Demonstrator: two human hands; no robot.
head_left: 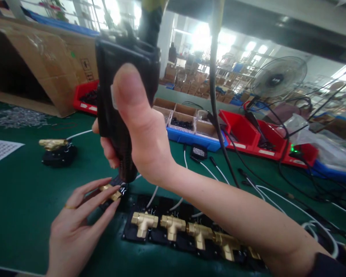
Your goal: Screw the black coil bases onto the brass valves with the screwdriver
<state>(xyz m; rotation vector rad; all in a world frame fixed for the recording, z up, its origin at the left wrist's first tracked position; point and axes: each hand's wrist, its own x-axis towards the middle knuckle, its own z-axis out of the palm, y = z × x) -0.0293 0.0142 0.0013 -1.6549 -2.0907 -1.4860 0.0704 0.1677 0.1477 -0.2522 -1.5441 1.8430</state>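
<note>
My right hand (138, 130) is wrapped round a black powered screwdriver (121, 100) that hangs from above, held upright with its tip down. The tip meets a brass fitting on a black base (111, 191), which my left hand (77, 223) steadies with pinched fingertips; a ring is on one finger. To the right, a row of several brass T-fittings (173, 225) on black bases with white cables lies along the green table (23, 192), partly hidden by my right forearm.
Another brass fitting on a black base (56, 150) sits at left, near a white sheet (0, 150) and a pile of small metal parts (17, 117). Cardboard boxes (40, 65), red bins (248, 132), a blue tray (190, 132), a fan (278, 79) and tangled cables line the back.
</note>
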